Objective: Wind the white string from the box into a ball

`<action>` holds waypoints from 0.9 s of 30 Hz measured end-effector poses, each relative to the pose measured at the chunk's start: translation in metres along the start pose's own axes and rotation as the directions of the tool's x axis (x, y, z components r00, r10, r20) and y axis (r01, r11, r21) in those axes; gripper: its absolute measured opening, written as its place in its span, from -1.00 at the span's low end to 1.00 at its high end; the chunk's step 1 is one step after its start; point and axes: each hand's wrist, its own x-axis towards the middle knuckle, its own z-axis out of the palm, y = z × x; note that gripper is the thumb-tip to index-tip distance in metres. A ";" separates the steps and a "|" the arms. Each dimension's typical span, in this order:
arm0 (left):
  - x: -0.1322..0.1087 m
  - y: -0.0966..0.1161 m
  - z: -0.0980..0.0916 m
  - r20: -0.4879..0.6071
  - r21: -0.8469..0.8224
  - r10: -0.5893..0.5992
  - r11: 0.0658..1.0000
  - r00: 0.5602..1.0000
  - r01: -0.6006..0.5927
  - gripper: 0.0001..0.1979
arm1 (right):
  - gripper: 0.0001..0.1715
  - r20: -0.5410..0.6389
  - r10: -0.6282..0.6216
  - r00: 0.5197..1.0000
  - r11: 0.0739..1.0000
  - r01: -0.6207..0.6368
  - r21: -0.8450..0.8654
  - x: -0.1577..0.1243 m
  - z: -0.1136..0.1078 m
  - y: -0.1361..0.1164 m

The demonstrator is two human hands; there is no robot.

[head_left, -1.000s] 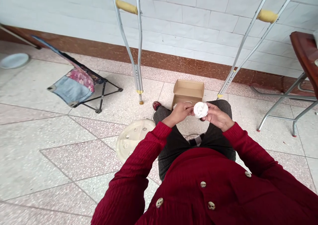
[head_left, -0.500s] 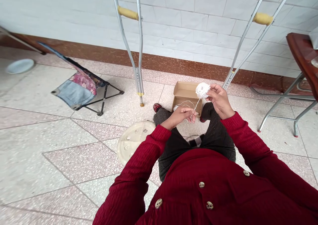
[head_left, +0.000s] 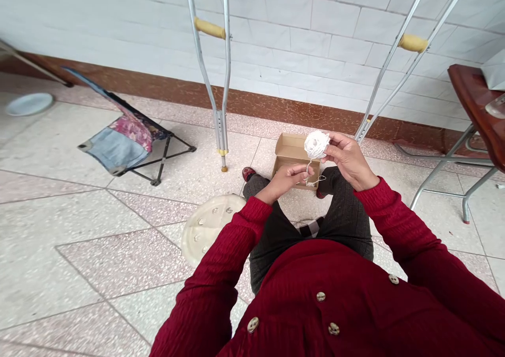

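Observation:
A white ball of string [head_left: 316, 144] is pinched at its right side by my right hand [head_left: 346, 160], held up above an open cardboard box [head_left: 290, 145]. From the ball a strand of white string [head_left: 308, 166] runs down to my left hand [head_left: 286, 181], whose thumb and fingers are closed on it. A loose loop of the string hangs to the right of those fingertips. The box stands on the floor between my feet, its lid tipped back; my left hand hides much of its inside.
A round cream stool [head_left: 209, 225] stands beside my left leg. Two crutches [head_left: 223, 131] lean on the tiled wall. Further left are a folding chair [head_left: 118, 146] and a pale basin [head_left: 29, 104]. A dark red table [head_left: 471, 104] with metal legs is at the right.
The ball has shifted slightly left and turned its wound face more toward me. The string loop that lay above my left hand now hangs to the right of its fingertips.

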 end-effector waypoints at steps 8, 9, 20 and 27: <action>0.012 0.038 0.010 -0.187 -0.088 0.098 0.989 0.977 -0.117 -0.67 | -0.56 0.029 -0.081 0.996 0.996 0.082 -0.039 0.017 0.022 -0.017; 0.012 0.043 0.010 -0.196 -0.092 0.117 0.986 0.974 -0.137 -0.67 | -0.56 0.033 -0.105 0.994 0.993 0.106 -0.049 0.021 0.024 -0.023; -0.002 0.103 -0.022 -0.101 0.217 0.218 0.957 0.971 -0.192 -0.64 | -0.65 -0.003 -0.477 0.879 0.875 0.475 -0.094 0.079 0.027 -0.128; 0.015 0.091 -0.071 -0.177 0.347 0.240 0.923 0.955 -0.167 -0.68 | -0.68 -0.016 -0.633 0.774 0.763 0.620 -0.185 0.073 0.031 -0.206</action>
